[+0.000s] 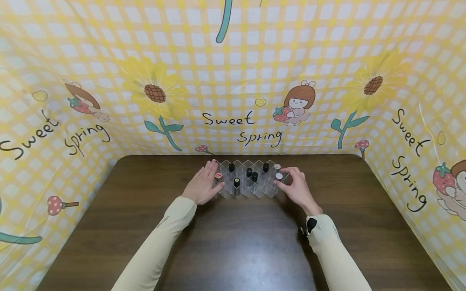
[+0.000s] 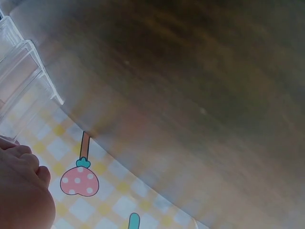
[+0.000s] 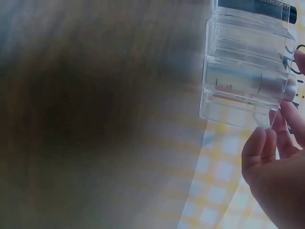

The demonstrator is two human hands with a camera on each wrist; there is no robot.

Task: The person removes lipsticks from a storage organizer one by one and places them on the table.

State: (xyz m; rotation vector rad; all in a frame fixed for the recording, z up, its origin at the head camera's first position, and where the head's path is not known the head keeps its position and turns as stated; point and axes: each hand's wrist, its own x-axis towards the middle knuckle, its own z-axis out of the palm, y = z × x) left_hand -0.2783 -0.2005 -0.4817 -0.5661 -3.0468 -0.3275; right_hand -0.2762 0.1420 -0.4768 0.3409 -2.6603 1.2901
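A clear plastic lipstick holder [image 1: 247, 190] with diamond-shaped compartments stands near the table's back edge. Several lipsticks are in it: black-capped ones such as this lipstick [image 1: 254, 177], a red-topped lipstick [image 1: 218, 176] at the left, and a pale-topped lipstick [image 1: 278, 176] at the right. Its silvery cap shows in the right wrist view. My left hand [image 1: 202, 184] lies along the holder's left end, fingers straight, thumb spread in front. With curved fingers behind and thumb in front, my right hand [image 1: 296, 188] grips the right end. The left wrist view catches only part of my left hand [image 2: 24, 191].
The dark wooden table [image 1: 240, 238] extends in front of the holder and to both sides. A yellow checked cloth [image 1: 225, 81] with sunflowers and lettering hangs close behind it and along the left and right. A black band [image 1: 309, 226] circles my right wrist.
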